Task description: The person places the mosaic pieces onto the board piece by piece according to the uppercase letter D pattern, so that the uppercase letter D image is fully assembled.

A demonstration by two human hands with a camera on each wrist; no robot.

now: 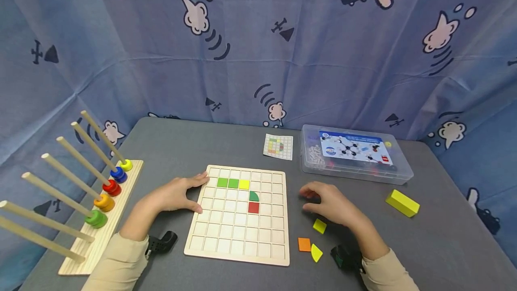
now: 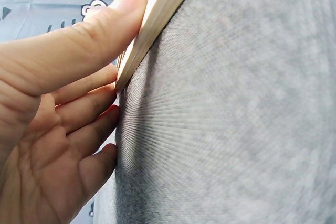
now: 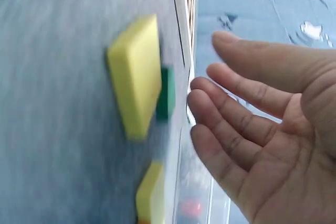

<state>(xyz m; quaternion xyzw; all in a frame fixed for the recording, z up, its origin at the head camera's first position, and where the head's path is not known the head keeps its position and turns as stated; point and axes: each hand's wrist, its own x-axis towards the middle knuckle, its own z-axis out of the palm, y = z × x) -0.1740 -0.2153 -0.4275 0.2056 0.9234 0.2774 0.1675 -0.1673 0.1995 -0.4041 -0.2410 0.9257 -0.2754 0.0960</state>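
Note:
A wooden grid board lies on the table, carrying two green square tiles, a yellow square tile, a green quarter-round tile and a red square tile. Along the board's left edge rests my left hand, thumb and fingers spread and touching the edge. My right hand hovers right of the board with loosely bent fingers, holding nothing. Below it lie a small yellow tile, an orange square tile and a yellow quarter-round tile. A green piece shows only in the right wrist view.
A printed pattern card lies behind the board. Beside it is a clear plastic case with a molecule label. One yellow block sits at the right. On the left stands a wooden peg rack with coloured rings.

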